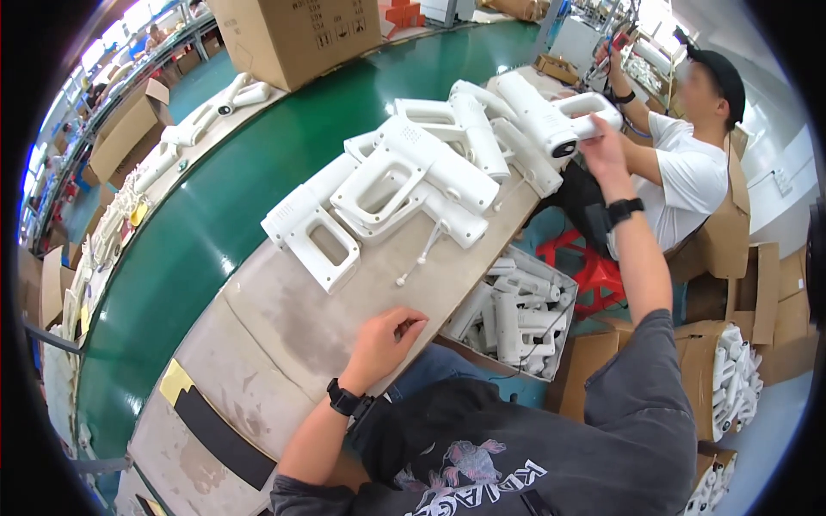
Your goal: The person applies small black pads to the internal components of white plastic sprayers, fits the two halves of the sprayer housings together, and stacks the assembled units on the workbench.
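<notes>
My right hand reaches far out to the right and grips the loop handle of a white handheld appliance, whose dark round end faces me. That appliance is at the right end of a pile of similar white loop-handled appliances on the worktable. One in the near part of the pile lies on its side. A short white cord with a small plug trails from the pile. My left hand rests by the table's near edge, fingers curled in, with nothing visible in them.
A green conveyor belt curves behind the table. A large cardboard box stands beyond it. Below the table edge, a box holds more white appliances. A seated co-worker is at the right, near a red stool. Black strip at lower left.
</notes>
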Demonstrator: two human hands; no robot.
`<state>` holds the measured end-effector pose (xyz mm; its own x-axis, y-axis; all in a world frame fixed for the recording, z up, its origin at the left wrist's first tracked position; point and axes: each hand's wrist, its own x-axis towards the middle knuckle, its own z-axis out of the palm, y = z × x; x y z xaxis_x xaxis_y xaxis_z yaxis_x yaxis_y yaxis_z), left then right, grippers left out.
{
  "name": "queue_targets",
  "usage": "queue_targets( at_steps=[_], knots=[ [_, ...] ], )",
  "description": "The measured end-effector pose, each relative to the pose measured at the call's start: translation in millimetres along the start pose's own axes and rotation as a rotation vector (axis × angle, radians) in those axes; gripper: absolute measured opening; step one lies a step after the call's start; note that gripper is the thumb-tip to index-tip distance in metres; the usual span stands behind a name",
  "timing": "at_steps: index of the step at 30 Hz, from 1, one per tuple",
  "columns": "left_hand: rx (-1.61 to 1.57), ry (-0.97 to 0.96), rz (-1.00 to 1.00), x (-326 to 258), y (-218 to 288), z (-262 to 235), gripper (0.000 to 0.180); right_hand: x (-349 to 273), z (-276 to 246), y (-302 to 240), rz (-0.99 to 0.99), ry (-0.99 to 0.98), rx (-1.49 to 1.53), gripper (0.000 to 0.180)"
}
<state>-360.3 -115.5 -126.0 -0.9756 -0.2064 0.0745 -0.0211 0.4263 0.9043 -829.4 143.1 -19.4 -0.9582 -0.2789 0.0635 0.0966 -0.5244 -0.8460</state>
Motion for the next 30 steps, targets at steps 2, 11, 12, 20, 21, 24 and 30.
queue_targets(
  at_steps=[2,11,12,20,21,24,30],
  knots=[
    [0.004,0.006,0.023,0.3,1.1,0.7,0.013,27.1,-4.8,26.2,-0.007,0.048,0.062,0.039],
    [-0.016,-0.032,-0.010,1.3,2.2,-2.8,0.014,53.2,2.1,75.5,0.148,0.080,0.040,0.044],
    [-0.020,-0.021,-0.002,1.0,0.7,-2.0,0.014,53.2,2.6,75.4,0.221,0.043,-0.056,0.048],
    [-0.024,-0.017,0.028,1.1,0.2,-0.5,0.012,47.4,7.9,58.2,0.430,0.047,-0.608,0.037],
    [-0.025,-0.018,0.011,0.4,-1.6,-0.4,0.013,41.2,10.7,56.7,0.452,0.026,-0.668,0.035],
    [-0.030,-0.032,-0.010,0.3,-1.8,-0.6,0.014,13.9,5.2,40.5,0.449,-0.038,-0.765,0.037],
    [-0.062,-0.068,-0.027,4.4,2.1,-1.9,0.013,-98.2,-18.8,27.8,0.288,-0.208,-0.800,0.025]
  ],
)
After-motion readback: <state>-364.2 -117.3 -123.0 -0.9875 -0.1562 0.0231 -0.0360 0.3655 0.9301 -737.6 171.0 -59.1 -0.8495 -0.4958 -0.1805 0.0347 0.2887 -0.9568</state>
